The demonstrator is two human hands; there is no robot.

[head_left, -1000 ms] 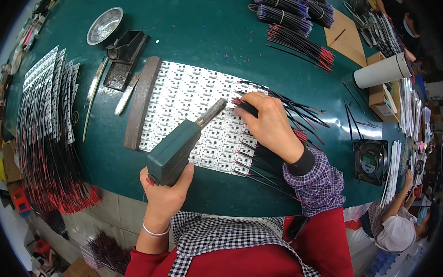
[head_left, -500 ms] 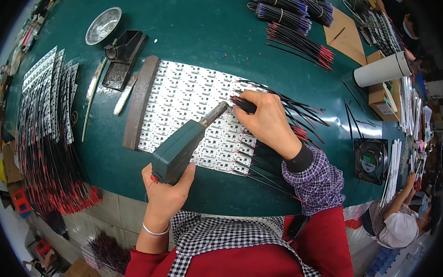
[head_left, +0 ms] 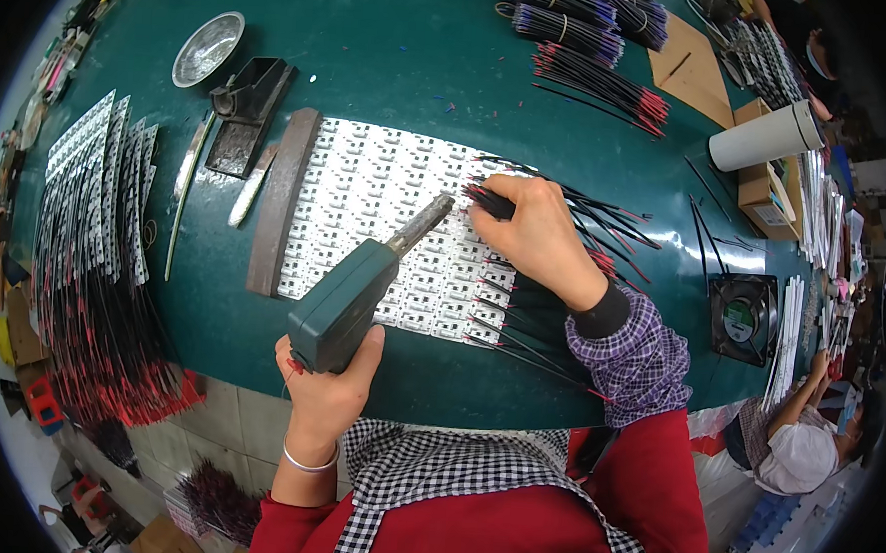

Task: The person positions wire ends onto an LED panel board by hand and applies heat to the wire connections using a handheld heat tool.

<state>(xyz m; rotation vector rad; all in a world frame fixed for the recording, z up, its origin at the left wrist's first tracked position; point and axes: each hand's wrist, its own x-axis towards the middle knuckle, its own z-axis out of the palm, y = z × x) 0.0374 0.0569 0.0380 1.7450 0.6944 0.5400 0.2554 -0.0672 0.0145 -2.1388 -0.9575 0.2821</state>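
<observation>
My left hand (head_left: 329, 396) is closed around the dark green soldering gun (head_left: 346, 302). Its metal tip hangs over the right part of a white circuit board panel (head_left: 367, 187) covered in rows of small parts. Close to the tip, my right hand (head_left: 540, 237) pinches a bunch of black wires (head_left: 491, 203), their ends pointing left at the board. Along the panel's right edge lie more black wires (head_left: 490, 329) with red ends, some partly hidden under my right hand and wrist. A brown bar (head_left: 285, 203) lies along the panel's left edge.
At left are a metal bowl (head_left: 208, 50), a black holder (head_left: 246, 116) and a stack of wired boards (head_left: 96, 198). Wire bundles (head_left: 566, 28) lie at the far side. To the right are a white cylinder (head_left: 766, 138), a black fan (head_left: 741, 320) and a person (head_left: 805, 446).
The soldering gun and my left hand have shifted slightly left, drawing the tip a little away from the wires. My right hand has moved slightly right and still pinches the wires.
</observation>
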